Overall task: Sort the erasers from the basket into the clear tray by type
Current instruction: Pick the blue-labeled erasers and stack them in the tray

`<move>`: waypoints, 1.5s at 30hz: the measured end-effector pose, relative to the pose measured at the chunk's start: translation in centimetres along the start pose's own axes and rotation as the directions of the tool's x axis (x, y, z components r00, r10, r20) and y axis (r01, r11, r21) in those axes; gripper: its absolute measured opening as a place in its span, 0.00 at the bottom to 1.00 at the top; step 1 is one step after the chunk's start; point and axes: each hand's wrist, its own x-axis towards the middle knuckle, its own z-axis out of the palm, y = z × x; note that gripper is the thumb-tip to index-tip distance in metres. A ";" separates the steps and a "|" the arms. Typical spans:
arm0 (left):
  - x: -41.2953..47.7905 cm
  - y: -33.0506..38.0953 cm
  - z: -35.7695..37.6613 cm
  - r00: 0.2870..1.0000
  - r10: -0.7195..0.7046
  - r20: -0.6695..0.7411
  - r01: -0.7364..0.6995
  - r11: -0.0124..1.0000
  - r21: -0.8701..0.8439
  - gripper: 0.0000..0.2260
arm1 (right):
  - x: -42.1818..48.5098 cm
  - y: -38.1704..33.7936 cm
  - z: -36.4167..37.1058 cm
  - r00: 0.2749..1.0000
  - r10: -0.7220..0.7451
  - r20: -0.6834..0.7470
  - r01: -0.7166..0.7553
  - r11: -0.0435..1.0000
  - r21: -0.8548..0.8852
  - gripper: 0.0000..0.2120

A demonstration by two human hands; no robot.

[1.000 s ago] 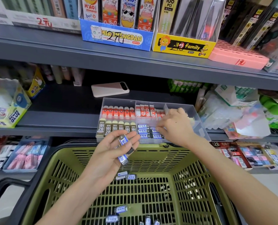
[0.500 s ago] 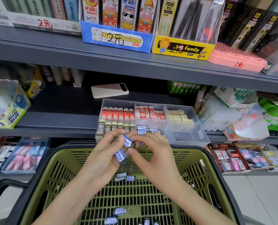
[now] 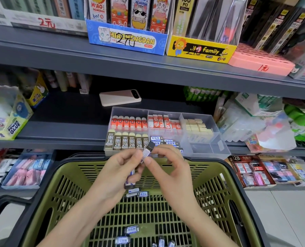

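Observation:
Above the green basket [image 3: 62, 189] my two hands meet. My right hand [image 3: 167, 168] pinches a black eraser with a blue-white sleeve [image 3: 147, 151] by its lower end. My left hand [image 3: 119, 168] touches that eraser and holds another blue-sleeved eraser [image 3: 130, 179] in its lower fingers. Several more blue-sleeved erasers [image 3: 132, 229] lie on the basket floor. The clear tray [image 3: 208, 148] sits on the shelf just behind, with rows of red, brown 2B, cream and blue-sleeved erasers in separate compartments; its front right compartment holds nothing.
A beige phone [image 3: 120, 97] lies on the shelf behind the tray. Glue boxes [image 3: 11, 120] stand at left, plastic packs [image 3: 254, 122] at right. Eraser display boxes [image 3: 251, 171] fill the lower shelf. The upper shelf edge [image 3: 148, 72] overhangs.
My right hand came back from the tray to my left hand and has taken hold of one eraser, lifting it slightly upward.

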 end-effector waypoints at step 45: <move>0.8 -0.7 -0.9 0.989 0.100 -0.105 -0.131 0.929 -0.345 0.15 | 1.7 -0.2 -1.2 0.969 0.014 0.246 0.082 0.923 -0.375 0.13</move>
